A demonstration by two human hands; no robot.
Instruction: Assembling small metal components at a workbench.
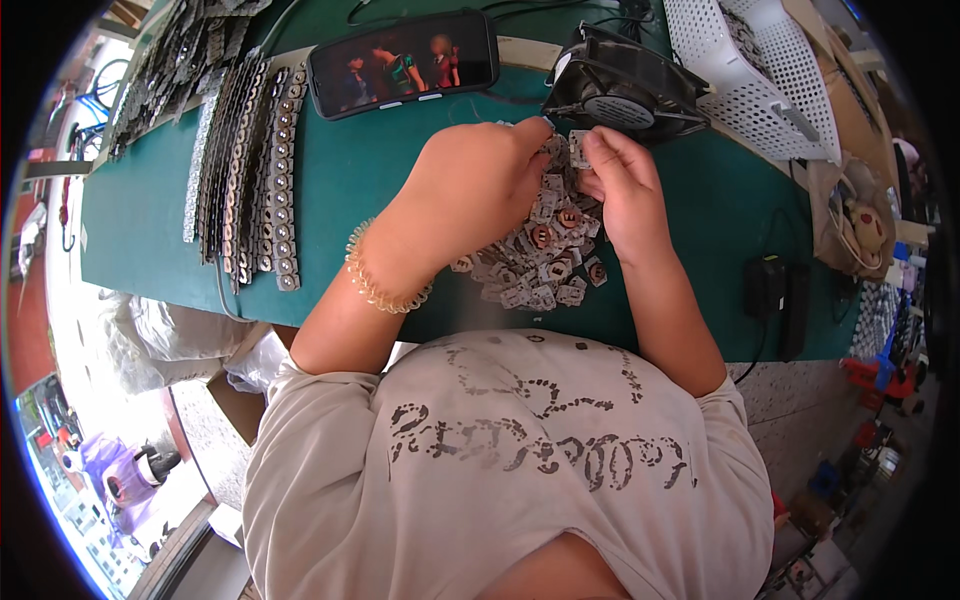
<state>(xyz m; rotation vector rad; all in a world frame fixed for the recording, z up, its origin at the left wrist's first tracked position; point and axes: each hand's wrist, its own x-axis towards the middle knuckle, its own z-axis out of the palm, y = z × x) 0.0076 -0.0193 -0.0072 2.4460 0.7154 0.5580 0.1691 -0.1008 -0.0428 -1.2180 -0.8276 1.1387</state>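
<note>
At the far edge of a pile of small parts on a green table, the right hand pinches one part, perhaps keeping its face clear; the left hand curls alongside, its grip hidden.

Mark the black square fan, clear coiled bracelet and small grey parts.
Black square fan [621, 106]: head view, round hub.
Clear coiled bracelet [367, 288]: head view, its coils.
Small grey parts [532, 264]: head view, pile's middle.
</note>
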